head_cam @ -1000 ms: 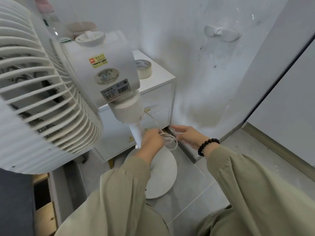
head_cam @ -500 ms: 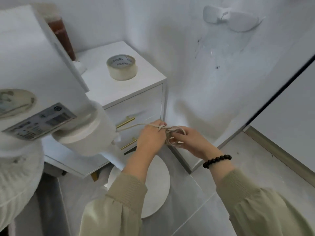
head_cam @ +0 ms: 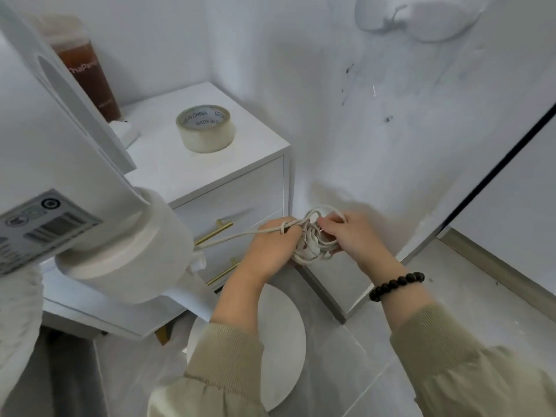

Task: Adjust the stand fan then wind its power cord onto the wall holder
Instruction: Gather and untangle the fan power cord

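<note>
Low beside desk (head_cam: 258, 136) corner: power cord (head_cam: 314, 254) bunched in tangled loops between both grips. Loops and strand from stand fan (head_cam: 120, 251) held in curled left grip (head_cam: 272, 245); right grip (head_cam: 352, 233) pinching loops. High, far right: wall holder (head_cam: 418, 16), bare. Risks: pull tightens knot; taut strand tugs fan; loose loops spill on lift to holder.

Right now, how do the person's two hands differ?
The right hand wears a black bead bracelet; the left hand's wrist is bare. The left hand holds the power cord where it comes from the fan; the right hand pinches its loose loops. Both grip it.
</note>
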Tool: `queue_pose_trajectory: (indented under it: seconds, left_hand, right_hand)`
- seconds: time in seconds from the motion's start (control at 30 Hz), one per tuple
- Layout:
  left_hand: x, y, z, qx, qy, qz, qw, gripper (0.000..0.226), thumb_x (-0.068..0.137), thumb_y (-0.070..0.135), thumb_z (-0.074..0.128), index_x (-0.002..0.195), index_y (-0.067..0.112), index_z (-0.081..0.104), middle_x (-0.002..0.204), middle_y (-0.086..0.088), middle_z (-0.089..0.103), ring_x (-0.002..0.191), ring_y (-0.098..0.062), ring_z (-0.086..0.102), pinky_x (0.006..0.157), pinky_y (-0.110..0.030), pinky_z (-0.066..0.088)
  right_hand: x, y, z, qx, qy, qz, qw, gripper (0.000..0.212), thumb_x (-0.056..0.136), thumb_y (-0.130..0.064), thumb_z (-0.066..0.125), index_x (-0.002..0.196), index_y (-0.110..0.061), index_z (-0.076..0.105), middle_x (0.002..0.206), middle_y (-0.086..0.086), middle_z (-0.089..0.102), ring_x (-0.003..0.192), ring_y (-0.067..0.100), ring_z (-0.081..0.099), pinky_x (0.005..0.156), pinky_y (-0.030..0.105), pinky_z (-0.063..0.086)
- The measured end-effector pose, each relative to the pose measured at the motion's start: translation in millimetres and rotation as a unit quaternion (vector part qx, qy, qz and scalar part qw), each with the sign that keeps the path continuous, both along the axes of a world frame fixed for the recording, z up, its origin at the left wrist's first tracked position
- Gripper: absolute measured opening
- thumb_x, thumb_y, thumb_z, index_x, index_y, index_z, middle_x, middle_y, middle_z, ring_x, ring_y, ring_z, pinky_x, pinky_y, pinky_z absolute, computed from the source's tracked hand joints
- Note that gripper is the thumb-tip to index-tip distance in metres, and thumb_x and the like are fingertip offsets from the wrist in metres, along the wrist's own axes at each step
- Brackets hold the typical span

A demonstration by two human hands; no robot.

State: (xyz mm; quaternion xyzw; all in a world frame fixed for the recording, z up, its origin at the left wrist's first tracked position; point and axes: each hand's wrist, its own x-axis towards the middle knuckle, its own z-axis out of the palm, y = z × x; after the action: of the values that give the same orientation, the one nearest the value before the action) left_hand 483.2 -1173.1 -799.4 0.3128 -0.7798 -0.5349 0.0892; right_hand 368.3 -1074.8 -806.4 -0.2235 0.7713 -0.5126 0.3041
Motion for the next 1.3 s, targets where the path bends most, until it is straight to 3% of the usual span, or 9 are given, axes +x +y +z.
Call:
queue_pose_trajectory:
  seconds: [0.13,0.27,0.5,0.7,0.8,0.97,1.07,1.17,1.3]
  left_hand:
    - [7,0,12,0.13,0.016,-0.061,0.99,0.056,0.095,0.049,0.036,0.095,0.003,0.068,0.081,-0.019,0.072,0.068,-0.024,0.07,0.061,-0.031,0.057]
    - [10,-4,12,0.116,0.044,0.016,0.992,0.072,0.097,0.051,0.02,0.088,-0.001,0.069,0.076,-0.022,0.07,0.057,-0.02,0.066,0.047,-0.025,0.053]
    - [12,-12,21,0.115,0.097,0.061,0.987,0.058,0.098,0.041,0.035,0.065,0.003,0.064,0.043,-0.004,0.06,0.031,-0.011,0.052,0.04,-0.023,0.039]
    - [10,-6,30,0.166,0.128,0.042,0.977,0.03,0.083,0.03,0.067,0.079,0.0,0.069,0.062,-0.009,0.066,0.049,-0.015,0.06,0.049,-0.025,0.047]
    - [11,-1,37,0.165,0.145,0.069,0.973,0.014,0.082,0.014,0.067,0.083,0.0,0.071,0.064,-0.009,0.065,0.05,-0.014,0.059,0.049,-0.023,0.046]
    - [13,0,47,0.177,0.127,0.102,0.971,0.011,0.082,0.007,0.062,0.077,0.001,0.069,0.06,-0.01,0.063,0.046,-0.017,0.058,0.041,-0.02,0.042]
    - [17,-3,50,0.181,0.1,0.068,0.976,0.012,0.086,0.006,0.056,0.082,0.001,0.067,0.063,-0.011,0.066,0.043,-0.016,0.06,0.039,-0.019,0.042]
    - [20,-6,53,0.185,0.08,0.028,0.979,0.015,0.089,0.006,0.051,0.091,-0.001,0.065,0.062,-0.009,0.069,0.048,-0.018,0.066,0.039,-0.018,0.045]
    - [24,-6,54,0.173,0.07,0.016,0.982,0.016,0.091,0.01,0.052,0.093,0.003,0.066,0.063,-0.005,0.069,0.054,-0.018,0.068,0.048,-0.023,0.051]
  right_hand:
    - [1,-5,13,0.006,0.109,-0.046,0.993,0.008,0.086,-0.007,0.06,0.086,-0.01,0.067,0.08,0.005,0.064,0.069,0.013,0.057,0.063,0.019,0.046]
    - [4,-10,34,-0.04,0.114,0.098,0.988,0.037,0.08,0.008,0.059,0.097,-0.024,0.068,0.099,-0.001,0.066,0.089,0.009,0.061,0.078,0.013,0.05]
    - [16,-15,57,0.011,0.204,0.079,0.976,0.024,0.072,0.0,0.074,0.07,-0.023,0.07,0.087,0.005,0.068,0.082,0.015,0.063,0.077,0.019,0.05]
    - [18,-7,60,-0.021,0.27,0.039,0.962,0.014,0.073,0.004,0.072,0.074,-0.01,0.073,0.096,0.001,0.062,0.089,0.012,0.059,0.075,0.01,0.047]
    - [17,-8,68,-0.046,0.251,0.023,0.967,0.017,0.072,0.007,0.071,0.073,-0.01,0.072,0.105,0.001,0.061,0.101,0.015,0.058,0.085,0.022,0.051]
    - [30,-4,68,-0.066,0.237,0.017,0.969,0.024,0.072,0.012,0.069,0.076,-0.013,0.07,0.111,0.0,0.057,0.099,0.018,0.06,0.086,0.023,0.052]
    - [34,-1,68,0.038,0.347,0.054,0.935,0.018,0.077,0.002,0.066,0.087,-0.013,0.07,0.126,-0.003,0.053,0.101,0.018,0.057,0.089,0.033,0.048]
    - [38,1,73,0.148,0.499,0.114,0.846,0.021,0.081,-0.004,0.058,0.096,-0.016,0.066,0.137,-0.004,0.047,0.114,0.02,0.052,0.086,0.033,0.045]
    - [40,2,76,0.153,0.567,0.112,0.801,0.014,0.08,-0.008,0.062,0.091,-0.012,0.07,0.125,0.001,0.059,0.105,0.028,0.059,0.079,0.033,0.045]
